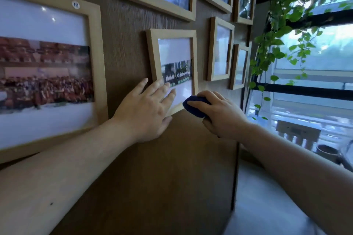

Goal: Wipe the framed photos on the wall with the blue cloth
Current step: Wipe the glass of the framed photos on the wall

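Observation:
A small light-wood framed photo (152,53) hangs on the dark wooden wall at the centre. My left hand (147,112) lies flat with fingers spread over the frame's lower left corner and glass. My right hand (219,114) grips a bunched dark blue cloth (194,108), which touches the frame's lower right corner. A large framed group photo (45,70) hangs at the left. Several more wooden frames hang above and to the right, among them one (219,49) right of the small frame.
A trailing green plant (277,44) hangs at the right beside a black-framed window (315,89). Below the window sit a wooden block (298,131) and a round pot (326,151). The wall panel ends in a vertical edge (236,177) at lower right.

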`<state>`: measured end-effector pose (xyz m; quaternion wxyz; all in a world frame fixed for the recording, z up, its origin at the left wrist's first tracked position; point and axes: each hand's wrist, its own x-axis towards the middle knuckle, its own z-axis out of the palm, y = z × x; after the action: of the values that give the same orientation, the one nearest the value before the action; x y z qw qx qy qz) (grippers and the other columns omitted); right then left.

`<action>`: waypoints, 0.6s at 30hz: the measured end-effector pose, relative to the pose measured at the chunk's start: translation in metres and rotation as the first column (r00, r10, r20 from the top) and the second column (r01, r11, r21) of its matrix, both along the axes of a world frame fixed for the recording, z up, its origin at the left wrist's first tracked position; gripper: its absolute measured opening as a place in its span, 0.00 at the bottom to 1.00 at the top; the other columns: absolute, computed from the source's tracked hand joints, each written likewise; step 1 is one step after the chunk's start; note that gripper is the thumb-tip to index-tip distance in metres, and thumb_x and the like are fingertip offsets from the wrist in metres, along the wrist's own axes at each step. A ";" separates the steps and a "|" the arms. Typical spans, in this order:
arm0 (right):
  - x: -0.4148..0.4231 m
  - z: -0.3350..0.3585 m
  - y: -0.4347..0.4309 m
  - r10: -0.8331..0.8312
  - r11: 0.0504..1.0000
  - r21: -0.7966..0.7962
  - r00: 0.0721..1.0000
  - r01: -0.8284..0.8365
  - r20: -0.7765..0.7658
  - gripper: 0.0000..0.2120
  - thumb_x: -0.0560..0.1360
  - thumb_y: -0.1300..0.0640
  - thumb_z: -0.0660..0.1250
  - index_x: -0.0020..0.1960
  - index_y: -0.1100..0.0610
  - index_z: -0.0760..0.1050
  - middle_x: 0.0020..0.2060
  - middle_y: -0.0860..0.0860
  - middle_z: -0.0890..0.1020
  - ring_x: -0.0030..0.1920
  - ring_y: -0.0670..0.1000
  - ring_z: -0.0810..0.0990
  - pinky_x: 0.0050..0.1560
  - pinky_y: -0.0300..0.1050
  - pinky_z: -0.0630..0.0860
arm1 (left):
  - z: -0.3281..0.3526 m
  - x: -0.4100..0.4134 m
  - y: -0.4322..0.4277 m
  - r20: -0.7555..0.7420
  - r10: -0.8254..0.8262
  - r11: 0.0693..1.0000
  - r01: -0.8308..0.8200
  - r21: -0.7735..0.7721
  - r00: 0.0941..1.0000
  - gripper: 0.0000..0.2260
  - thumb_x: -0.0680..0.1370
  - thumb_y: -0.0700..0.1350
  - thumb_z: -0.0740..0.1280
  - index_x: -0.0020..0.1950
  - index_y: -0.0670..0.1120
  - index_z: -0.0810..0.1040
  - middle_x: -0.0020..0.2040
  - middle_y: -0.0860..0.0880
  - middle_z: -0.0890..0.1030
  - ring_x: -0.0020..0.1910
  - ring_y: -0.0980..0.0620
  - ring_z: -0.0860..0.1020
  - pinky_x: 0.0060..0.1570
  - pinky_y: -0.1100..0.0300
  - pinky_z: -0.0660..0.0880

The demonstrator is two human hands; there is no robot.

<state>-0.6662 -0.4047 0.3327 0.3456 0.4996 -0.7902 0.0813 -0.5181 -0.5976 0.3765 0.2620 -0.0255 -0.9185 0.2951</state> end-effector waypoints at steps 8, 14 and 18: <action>0.076 -0.031 0.022 -0.114 0.993 0.043 0.989 0.111 0.089 0.27 0.70 0.55 0.64 0.69 0.50 0.66 0.61 0.55 0.70 0.59 0.58 0.70 0.50 0.56 0.75 | -0.051 0.046 -0.011 0.079 -0.113 0.989 0.104 0.102 0.991 0.32 0.77 0.61 0.53 0.76 0.45 0.58 0.76 0.43 0.65 0.75 0.44 0.62 0.73 0.44 0.59; 0.140 -0.061 0.059 -0.268 0.963 0.060 0.952 0.262 0.146 0.25 0.72 0.56 0.66 0.69 0.51 0.67 0.62 0.57 0.70 0.61 0.59 0.69 0.51 0.54 0.72 | -0.079 0.069 0.015 0.126 -0.261 0.964 0.250 0.093 0.957 0.32 0.77 0.61 0.56 0.76 0.44 0.61 0.75 0.42 0.67 0.75 0.44 0.64 0.73 0.45 0.61; 0.184 -0.089 0.098 -0.363 0.932 0.073 0.907 0.356 0.211 0.25 0.72 0.57 0.65 0.69 0.52 0.68 0.62 0.57 0.70 0.61 0.60 0.70 0.52 0.53 0.71 | -0.104 0.083 0.052 0.193 -0.350 0.936 0.337 0.097 0.917 0.33 0.77 0.61 0.54 0.77 0.44 0.58 0.77 0.42 0.64 0.76 0.44 0.61 0.74 0.45 0.59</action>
<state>-0.4819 -0.3067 0.2436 0.2561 0.3391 -0.9033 0.0583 -0.4348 -0.5458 0.2725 0.2135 -0.2088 -0.9306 0.2117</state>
